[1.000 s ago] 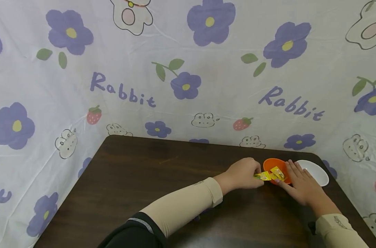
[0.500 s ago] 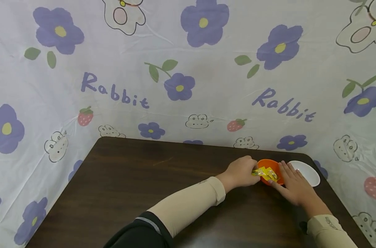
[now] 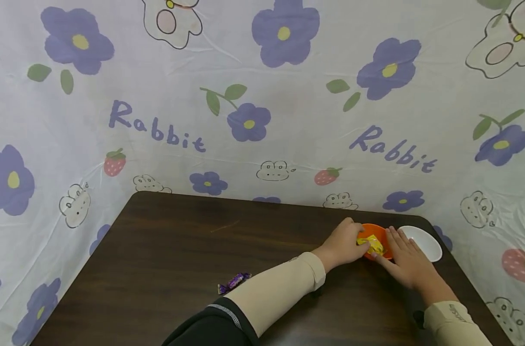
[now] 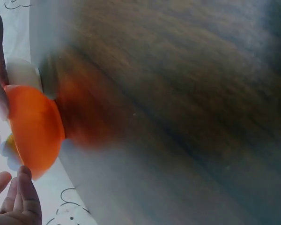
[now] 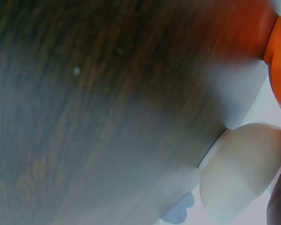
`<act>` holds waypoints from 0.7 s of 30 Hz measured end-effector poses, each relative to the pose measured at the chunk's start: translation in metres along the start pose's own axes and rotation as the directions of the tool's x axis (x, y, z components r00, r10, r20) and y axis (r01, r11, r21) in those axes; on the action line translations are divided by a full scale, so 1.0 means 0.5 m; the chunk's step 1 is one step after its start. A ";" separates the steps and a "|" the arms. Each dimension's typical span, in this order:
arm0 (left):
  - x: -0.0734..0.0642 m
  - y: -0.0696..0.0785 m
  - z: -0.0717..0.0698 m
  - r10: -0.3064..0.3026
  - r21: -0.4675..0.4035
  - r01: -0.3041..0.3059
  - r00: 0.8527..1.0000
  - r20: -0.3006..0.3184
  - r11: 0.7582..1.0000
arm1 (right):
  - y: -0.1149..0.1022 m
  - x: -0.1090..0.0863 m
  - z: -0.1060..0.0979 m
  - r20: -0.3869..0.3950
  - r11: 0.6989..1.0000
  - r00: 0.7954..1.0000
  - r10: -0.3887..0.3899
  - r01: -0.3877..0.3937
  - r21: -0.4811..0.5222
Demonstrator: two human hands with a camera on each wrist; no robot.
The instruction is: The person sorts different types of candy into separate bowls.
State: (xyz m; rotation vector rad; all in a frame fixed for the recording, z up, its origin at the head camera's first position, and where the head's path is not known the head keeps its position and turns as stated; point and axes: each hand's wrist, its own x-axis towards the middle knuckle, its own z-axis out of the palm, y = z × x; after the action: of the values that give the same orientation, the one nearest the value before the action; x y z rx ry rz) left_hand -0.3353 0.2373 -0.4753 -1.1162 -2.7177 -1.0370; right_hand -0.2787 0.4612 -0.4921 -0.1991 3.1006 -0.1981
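A white cloth (image 3: 305, 154) with purple flowers hangs beyond the dark wooden table (image 3: 180, 240). The right hand (image 3: 411, 266) lies straight-fingered against the right side of the orange bowl (image 4: 35, 126), near the white plate (image 3: 426, 242); the left hand (image 3: 342, 245), thumb and fingers apart, touches its left rim. Shiny yellow packets (image 3: 374, 245), hard to count, lie inside. A purple-wrapped sweet (image 3: 235, 282) is partly hidden behind the left sleeve (image 3: 279, 290).

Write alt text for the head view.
A person's left hand and right hand flank an orange bowl containing yellow packets. A white dish sits farther right on a dark table; a purple-wrapped piece lies beside the left sleeve, and a flower-and-rabbit cloth hangs behind.
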 end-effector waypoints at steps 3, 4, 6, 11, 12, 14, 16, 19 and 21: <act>-0.007 -0.010 0.001 -0.008 -0.003 0.009 1.000 0.006 1.000 | -0.004 0.001 0.003 0.002 1.000 1.000 -0.003 0.003 -0.003; -0.009 -0.014 0.000 -0.008 -0.010 0.008 1.000 0.007 1.000 | -0.003 0.001 0.003 0.000 1.000 1.000 -0.005 0.005 -0.008; -0.011 -0.023 -0.004 -0.010 -0.016 0.010 1.000 0.008 1.000 | -0.003 0.001 0.002 0.002 1.000 1.000 -0.003 0.003 -0.015; -0.017 -0.050 -0.017 -0.020 -0.025 0.021 0.999 0.030 0.999 | 0.002 0.001 -0.001 0.011 1.000 1.000 0.009 -0.008 -0.027; -0.019 -0.056 -0.020 -0.022 -0.018 0.022 0.999 0.036 1.000 | 0.003 0.001 -0.002 0.013 1.000 1.000 0.009 -0.009 -0.027; -0.024 -0.066 -0.028 -0.026 -0.006 0.026 0.998 0.050 1.000 | 0.004 0.001 -0.003 0.015 1.000 1.000 0.010 -0.010 -0.023; -0.031 -0.076 -0.037 -0.026 0.015 0.025 0.998 0.058 1.000 | 0.005 0.001 -0.004 0.018 1.000 1.000 0.011 -0.010 -0.014; -0.043 -0.090 -0.054 -0.015 0.027 0.013 0.997 0.069 1.000 | 0.004 0.002 -0.005 0.024 1.000 1.000 0.012 -0.012 -0.001; -0.051 -0.098 -0.065 0.006 0.039 -0.009 0.997 0.074 0.999 | 0.006 0.003 -0.007 0.025 1.000 1.000 0.014 -0.014 0.006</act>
State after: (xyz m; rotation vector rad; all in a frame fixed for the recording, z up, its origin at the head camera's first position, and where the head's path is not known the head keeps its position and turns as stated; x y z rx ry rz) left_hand -0.3544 0.1769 -0.4844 -1.1806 -2.7750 -0.9557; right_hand -0.2807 0.4641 -0.4892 -0.1782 3.0758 -0.2032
